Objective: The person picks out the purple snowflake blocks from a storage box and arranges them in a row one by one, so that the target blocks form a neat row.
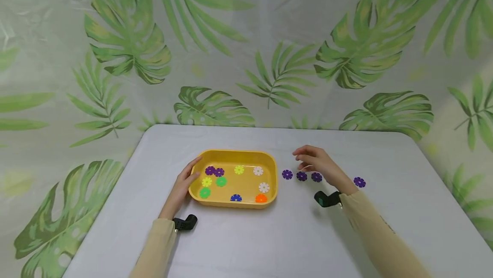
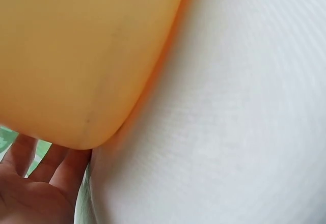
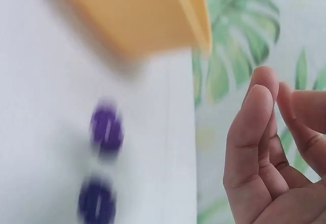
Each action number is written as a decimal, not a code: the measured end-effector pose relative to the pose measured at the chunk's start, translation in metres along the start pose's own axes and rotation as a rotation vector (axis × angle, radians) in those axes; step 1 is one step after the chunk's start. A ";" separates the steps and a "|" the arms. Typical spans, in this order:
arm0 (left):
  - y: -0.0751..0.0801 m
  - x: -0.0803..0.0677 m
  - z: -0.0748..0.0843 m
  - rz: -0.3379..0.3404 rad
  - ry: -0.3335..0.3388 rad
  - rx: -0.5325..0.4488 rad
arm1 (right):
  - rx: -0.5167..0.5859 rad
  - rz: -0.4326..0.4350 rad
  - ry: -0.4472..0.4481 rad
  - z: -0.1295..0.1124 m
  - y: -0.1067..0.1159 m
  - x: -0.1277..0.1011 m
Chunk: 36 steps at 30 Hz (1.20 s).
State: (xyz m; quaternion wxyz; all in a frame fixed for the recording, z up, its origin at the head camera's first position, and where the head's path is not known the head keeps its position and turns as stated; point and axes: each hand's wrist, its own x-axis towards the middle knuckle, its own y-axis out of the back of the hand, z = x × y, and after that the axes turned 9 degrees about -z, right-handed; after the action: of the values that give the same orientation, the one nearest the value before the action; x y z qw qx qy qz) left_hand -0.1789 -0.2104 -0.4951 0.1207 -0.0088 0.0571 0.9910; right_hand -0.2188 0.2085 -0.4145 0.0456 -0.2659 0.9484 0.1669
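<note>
My left hand [image 1: 182,186] holds the left end of a shallow yellow tray [image 1: 236,204], thumb at its rim. In the left wrist view, its fingers [image 2: 38,183] reach along the tray's outer wall. Above the table, to the right of the tray, my right hand [image 1: 319,164] hovers with loosely bent fingers and nothing visible in them. Nearest to it are purple snowflake-shaped discs: a left one [image 1: 287,174], a middle one [image 1: 302,176] and a right one [image 1: 316,177] in a row. Another purple disc [image 1: 360,182] lies farther right, beside the right wrist.
Inside the tray lie several flat notched discs: purple [image 1: 209,170], yellow [image 1: 239,169], green [image 1: 205,192], white [image 1: 258,171], blue [image 1: 236,198] and orange [image 1: 261,198]. A white cloth covers the table [image 1: 246,243]. Behind it hangs a leaf-patterned sheet [image 1: 215,68].
</note>
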 end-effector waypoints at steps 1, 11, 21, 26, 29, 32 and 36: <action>0.000 0.000 0.001 -0.001 0.002 -0.008 | 0.014 -0.027 0.005 -0.007 -0.011 0.009; -0.004 -0.009 0.027 -0.025 0.011 -0.019 | 0.097 -0.263 0.002 -0.047 -0.113 0.087; -0.004 -0.010 0.028 -0.032 -0.005 -0.039 | 0.031 -0.292 -0.097 -0.047 -0.171 0.132; -0.004 -0.011 0.028 -0.032 -0.003 -0.046 | -0.008 -0.295 -0.113 -0.045 -0.180 0.140; -0.004 -0.011 0.029 -0.033 -0.001 -0.046 | -0.040 -0.275 -0.125 -0.045 -0.183 0.140; -0.004 -0.011 0.029 -0.032 0.003 -0.042 | -0.080 -0.250 -0.127 -0.047 -0.184 0.139; -0.004 -0.011 0.029 -0.032 0.000 -0.043 | -0.112 -0.246 -0.124 -0.049 -0.185 0.138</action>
State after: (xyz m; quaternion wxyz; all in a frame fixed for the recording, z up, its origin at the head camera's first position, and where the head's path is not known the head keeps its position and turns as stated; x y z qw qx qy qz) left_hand -0.1669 -0.2055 -0.4660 0.1365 -0.0126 0.0356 0.9899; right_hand -0.2407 -0.0239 -0.4470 0.1093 -0.3712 0.8932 0.2289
